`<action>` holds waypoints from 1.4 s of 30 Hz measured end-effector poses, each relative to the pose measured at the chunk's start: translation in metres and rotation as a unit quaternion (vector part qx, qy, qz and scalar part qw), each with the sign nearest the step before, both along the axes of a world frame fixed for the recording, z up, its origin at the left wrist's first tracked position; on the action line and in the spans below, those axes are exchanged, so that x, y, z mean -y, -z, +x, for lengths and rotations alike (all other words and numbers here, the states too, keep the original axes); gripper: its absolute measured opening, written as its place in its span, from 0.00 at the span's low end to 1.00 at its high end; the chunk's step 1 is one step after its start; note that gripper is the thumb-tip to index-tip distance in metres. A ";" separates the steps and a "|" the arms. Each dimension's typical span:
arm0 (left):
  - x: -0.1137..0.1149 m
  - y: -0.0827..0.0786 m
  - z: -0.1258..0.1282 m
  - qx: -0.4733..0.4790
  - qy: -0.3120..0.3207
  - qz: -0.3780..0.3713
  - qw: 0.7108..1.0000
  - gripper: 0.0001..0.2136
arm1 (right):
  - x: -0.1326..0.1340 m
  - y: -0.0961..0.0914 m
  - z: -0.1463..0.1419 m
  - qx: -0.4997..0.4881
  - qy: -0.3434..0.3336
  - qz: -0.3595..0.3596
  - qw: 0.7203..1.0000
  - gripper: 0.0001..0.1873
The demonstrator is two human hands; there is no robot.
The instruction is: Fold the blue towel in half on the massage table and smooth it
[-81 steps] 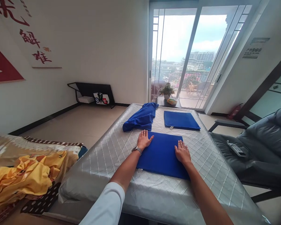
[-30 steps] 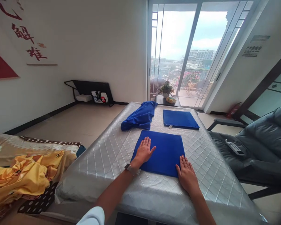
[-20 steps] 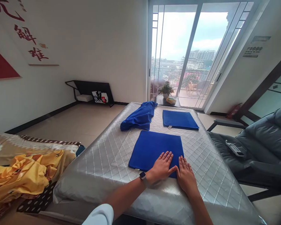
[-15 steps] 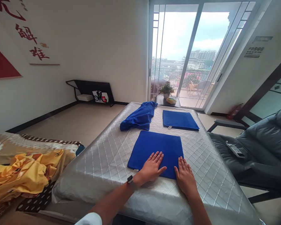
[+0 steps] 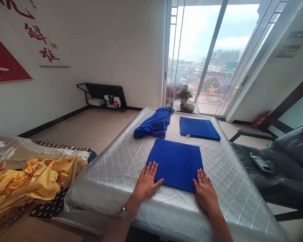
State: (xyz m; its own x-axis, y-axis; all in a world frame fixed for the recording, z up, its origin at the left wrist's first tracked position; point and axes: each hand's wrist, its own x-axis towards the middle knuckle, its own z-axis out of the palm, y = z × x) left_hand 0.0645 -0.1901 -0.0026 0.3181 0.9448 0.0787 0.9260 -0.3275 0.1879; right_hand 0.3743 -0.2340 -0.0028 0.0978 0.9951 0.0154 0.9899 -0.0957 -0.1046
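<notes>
A folded blue towel (image 5: 176, 163) lies flat on the silver quilted table (image 5: 116, 168) right in front of me. My left hand (image 5: 146, 181) rests open at its near left corner, fingertips on the cloth. At the near right corner my right hand (image 5: 205, 191) lies flat and open, fingers touching the towel's edge. Farther back, a second folded blue towel (image 5: 198, 128) sits on the right. A crumpled blue towel (image 5: 154, 123) lies at the back left.
A dark grey recliner (image 5: 280, 164) with a remote control (image 5: 262, 163) stands on the right. Yellow and patterned fabric (image 5: 27, 181) is heaped at the left. Beyond the table are a potted plant (image 5: 183, 93) and a glass balcony door (image 5: 212, 57).
My left hand slid across the near edge of the towel toward the right hand, then back out to the near left corner. The right hand stayed at the near right corner.
</notes>
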 end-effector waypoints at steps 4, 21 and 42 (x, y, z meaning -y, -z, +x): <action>0.000 -0.002 0.001 0.006 0.000 0.006 1.000 0.40 | 0.000 -0.002 0.001 0.019 -0.004 -0.004 1.000 0.37; -0.002 0.002 0.000 0.006 -0.012 0.001 1.000 0.41 | -0.079 -0.022 -0.005 0.012 0.017 -0.024 0.999 0.35; -0.082 -0.011 0.125 0.047 0.134 0.017 0.990 0.38 | -0.076 -0.013 -0.003 0.004 0.009 -0.002 1.000 0.35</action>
